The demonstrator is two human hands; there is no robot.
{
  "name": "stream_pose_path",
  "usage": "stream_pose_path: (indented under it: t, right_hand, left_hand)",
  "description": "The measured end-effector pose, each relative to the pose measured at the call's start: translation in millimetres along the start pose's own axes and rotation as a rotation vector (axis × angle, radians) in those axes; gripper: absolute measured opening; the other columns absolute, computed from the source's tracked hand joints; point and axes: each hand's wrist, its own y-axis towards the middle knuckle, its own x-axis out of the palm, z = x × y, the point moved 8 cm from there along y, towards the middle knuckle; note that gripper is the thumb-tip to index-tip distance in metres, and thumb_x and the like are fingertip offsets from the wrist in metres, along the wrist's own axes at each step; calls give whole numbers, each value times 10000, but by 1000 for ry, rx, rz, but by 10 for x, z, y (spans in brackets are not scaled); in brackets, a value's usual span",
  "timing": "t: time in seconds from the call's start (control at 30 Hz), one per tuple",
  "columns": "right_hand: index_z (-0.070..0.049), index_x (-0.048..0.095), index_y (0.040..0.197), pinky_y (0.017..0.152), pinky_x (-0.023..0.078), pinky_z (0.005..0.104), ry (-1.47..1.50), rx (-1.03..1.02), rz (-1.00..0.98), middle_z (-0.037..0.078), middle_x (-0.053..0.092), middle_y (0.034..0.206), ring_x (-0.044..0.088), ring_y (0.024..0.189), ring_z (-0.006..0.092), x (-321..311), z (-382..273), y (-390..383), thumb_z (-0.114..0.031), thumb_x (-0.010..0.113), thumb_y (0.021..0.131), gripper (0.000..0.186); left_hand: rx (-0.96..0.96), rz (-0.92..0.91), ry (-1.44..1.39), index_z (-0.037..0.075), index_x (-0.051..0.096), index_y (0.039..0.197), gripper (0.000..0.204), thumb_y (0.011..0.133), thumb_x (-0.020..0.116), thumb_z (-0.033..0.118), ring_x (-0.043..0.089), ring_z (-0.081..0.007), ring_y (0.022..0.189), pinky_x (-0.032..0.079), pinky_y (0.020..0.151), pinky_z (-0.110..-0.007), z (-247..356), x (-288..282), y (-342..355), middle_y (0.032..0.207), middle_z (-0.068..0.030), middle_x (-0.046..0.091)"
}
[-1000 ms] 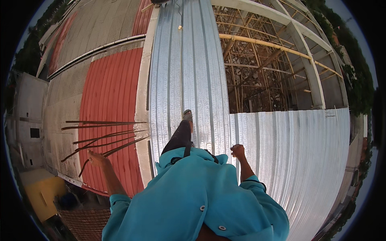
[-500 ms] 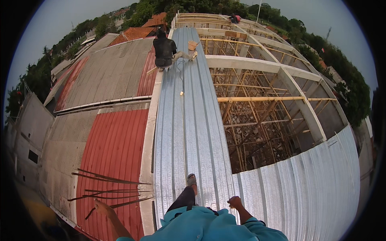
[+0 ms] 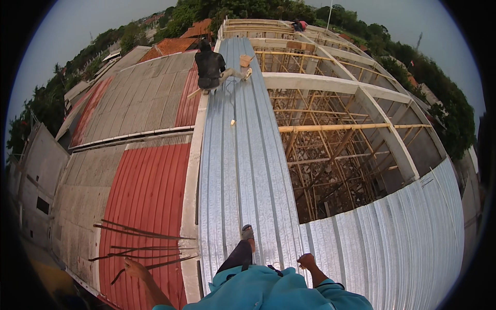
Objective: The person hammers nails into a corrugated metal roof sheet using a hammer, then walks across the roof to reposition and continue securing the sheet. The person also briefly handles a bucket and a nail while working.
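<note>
My left hand (image 3: pixel 135 269) hangs over the red roofing, next to several dark reinforcing bars (image 3: pixel 150 248) that stick out from the concrete beam. Its fingers look loosely apart; whether they touch a bar I cannot tell. On the other side, my right hand (image 3: pixel 306 261) is closed low above the shiny corrugated metal sheets (image 3: pixel 258 206). What it holds, if anything, is hidden. One sandalled foot (image 3: pixel 247 231) of mine rests on the long metal strip. A thin line runs along that strip to a small pale object (image 3: pixel 232 122).
Ahead, a person in black (image 3: pixel 209 70) squats at the sheet's left edge beside a tan bucket (image 3: pixel 245 60). To the right lies a deep open bay with bamboo poles (image 3: pixel 333 127) and concrete beams (image 3: pixel 330 82). Red roofing (image 3: pixel 144 196) borders the left. Another person (image 3: pixel 298 25) is far off.
The view has shifted very slightly. My two hands keep nearly the same poses, and my foot stays on the metal strip. The squatting person has barely moved.
</note>
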Motion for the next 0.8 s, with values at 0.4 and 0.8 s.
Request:
stream_pose_path:
  t: [0.4, 0.8]
  right_hand:
    - [-209, 745, 910, 699, 548, 434, 61, -107, 195, 60, 676, 814, 683, 834, 271, -326, -5, -35, -294, 726, 755, 179]
    - [-177, 740, 929, 738, 553, 413, 410, 29, 197, 68, 694, 882, 679, 859, 263, -375, 122, 100, -344, 724, 769, 232]
  left_hand:
    - [16, -5, -111, -87, 664, 1097, 544, 930, 530, 413, 647, -368, 939, 489, 804, -498, 100, -48, -111, 1057, -250, 680]
    - [135, 88, -231, 5, 461, 685, 433, 941, 524, 348, 375, -177, 596, 333, 539, -405, 151, -68, -107, 627, -66, 437]
